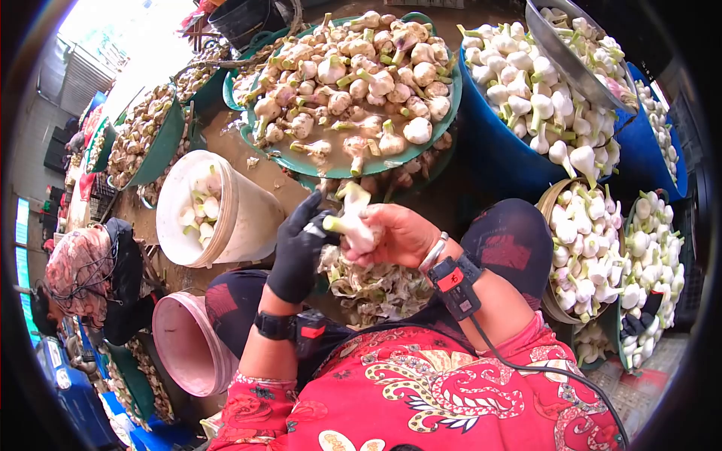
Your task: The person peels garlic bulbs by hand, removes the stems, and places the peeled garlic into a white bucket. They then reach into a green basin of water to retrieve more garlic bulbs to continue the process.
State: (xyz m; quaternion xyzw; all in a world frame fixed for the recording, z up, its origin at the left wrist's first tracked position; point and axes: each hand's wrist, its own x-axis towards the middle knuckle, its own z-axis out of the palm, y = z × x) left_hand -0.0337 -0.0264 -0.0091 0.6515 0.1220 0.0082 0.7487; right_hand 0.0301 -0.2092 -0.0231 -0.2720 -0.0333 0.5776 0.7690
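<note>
My right hand (402, 234) is bare and closed around white garlic bulbs (359, 233) with cut green stems, held above my lap. Close against a stem end is my left hand (295, 252), in a black glove with its fingers curled in. A small pale sliver shows between the gloved fingers, too little of it to name. Beneath both hands lies a heap of papery garlic peels (372, 289). Just beyond them, a wide green basin (353, 167) carries a pile of unpeeled, soil-stained garlic (353, 83).
Left of me stand a white bucket (252, 214) with peeled garlic inside and a pinkish bucket (195, 331). A blue tub (485, 124) of white garlic, with a metal bowl (560, 56) on it, is at the right. A garlic-filled basket (553, 278) stands by my right knee.
</note>
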